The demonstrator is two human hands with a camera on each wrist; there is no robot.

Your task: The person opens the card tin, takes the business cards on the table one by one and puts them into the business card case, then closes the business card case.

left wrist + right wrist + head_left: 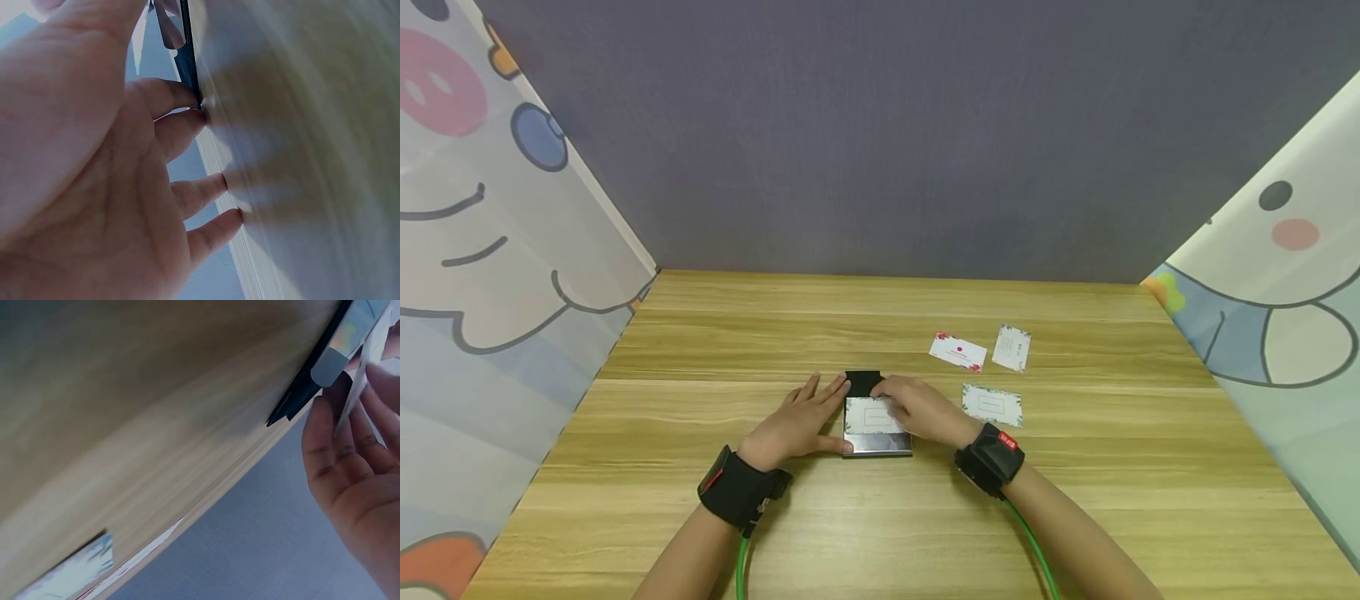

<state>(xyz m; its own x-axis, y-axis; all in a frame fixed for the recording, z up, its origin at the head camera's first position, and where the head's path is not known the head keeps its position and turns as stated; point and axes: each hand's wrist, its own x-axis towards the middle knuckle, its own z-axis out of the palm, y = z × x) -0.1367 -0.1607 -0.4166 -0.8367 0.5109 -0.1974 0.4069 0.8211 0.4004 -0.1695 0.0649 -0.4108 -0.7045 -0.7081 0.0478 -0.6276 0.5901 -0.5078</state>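
Observation:
A black and silver card holder (880,445) lies opened out on the table, its black part farther away and its shiny metal part nearer. My right hand (928,412) pinches a white card (867,417) with a leafy border. This card lies over the holder in the head view; in the right wrist view the card (374,353) stands tilted beside the metal part. With fingers spread and nearly straight, my left hand (793,427) touches the holder's left side, thumb at its near left corner. The left wrist view shows those fingertips at the holder's dark edge (189,69).
Three loose cards lie right of the holder: a leafy-bordered card (992,405), a red-flowered card (958,352) and an upright-turned card (1012,347). A grey wall (880,167) stands behind the wooden table (737,333). Green cables (1030,537) trail from both wrist bands.

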